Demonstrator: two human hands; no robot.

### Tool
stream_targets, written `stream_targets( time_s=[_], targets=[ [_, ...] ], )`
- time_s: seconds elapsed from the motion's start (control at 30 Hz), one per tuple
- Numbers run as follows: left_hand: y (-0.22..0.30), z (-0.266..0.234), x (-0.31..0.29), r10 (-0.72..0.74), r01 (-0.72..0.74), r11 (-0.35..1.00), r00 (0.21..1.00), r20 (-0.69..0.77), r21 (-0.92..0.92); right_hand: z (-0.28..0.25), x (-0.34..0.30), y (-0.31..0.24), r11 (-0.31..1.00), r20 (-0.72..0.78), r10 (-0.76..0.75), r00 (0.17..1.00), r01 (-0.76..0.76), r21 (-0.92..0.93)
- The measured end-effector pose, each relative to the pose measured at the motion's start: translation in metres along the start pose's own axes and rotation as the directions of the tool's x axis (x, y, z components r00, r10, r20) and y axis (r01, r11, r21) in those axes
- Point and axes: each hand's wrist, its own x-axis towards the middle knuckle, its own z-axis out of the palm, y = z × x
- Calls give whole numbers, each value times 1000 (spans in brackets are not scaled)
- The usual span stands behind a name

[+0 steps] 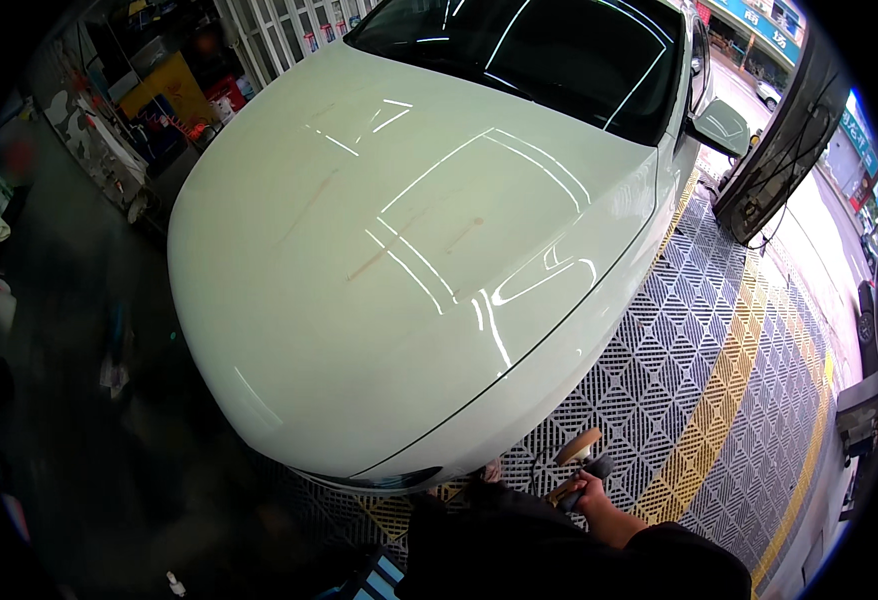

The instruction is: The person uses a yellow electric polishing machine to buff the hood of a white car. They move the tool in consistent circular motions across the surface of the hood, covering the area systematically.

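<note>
My right hand (589,490) is closed around a polisher (597,467) with a round tan pad (579,446). The tool is low beside the car's front corner, and its pad is apart from the paint. Ahead stretches the hood (289,330) of a white car. Brownish streaks (379,265) cross its middle, with a small brown smear (478,222) to their right. Bright lines of light reflect in the paint. My left hand does not show. A small skin-toned patch by the front bumper is too unclear to name.
Slatted grey floor tiles (659,350) with yellow bands lie along the car's right side. A dark post (784,150) stands near the side mirror (722,127). Cluttered shelves (164,95) line the far left. A black-and-blue object (379,575) is low by my legs.
</note>
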Motion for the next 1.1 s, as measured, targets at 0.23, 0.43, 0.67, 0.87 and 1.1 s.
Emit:
stream_targets(
  time_s=[0.23, 0.43, 0.67, 0.87, 1.1],
  targets=[
    [-90, 50, -101, -196, 215, 967, 971, -141, 140, 22, 13, -28, 986, -25, 44, 999, -48, -159],
    [-147, 131, -159, -206, 224, 972, 959, -194, 72, 40, 6, -44, 977, -6, 17, 1000, -17, -211],
    [-210, 179, -217, -299, 193, 822, 947, -119, -536, 39, -5, -37, 987, 17, -50, 999, 52, -155],
    [-71, 128, -157, -295, 92, 455, 954, -52, -885, 23, 9, -24, 988, 18, -53, 998, 55, -144],
    [234, 168, 42, 655, 573, -583, 751, 85, -576, -1, 12, -20, 998, 170, 36, 985, -28, -48]
  ],
)
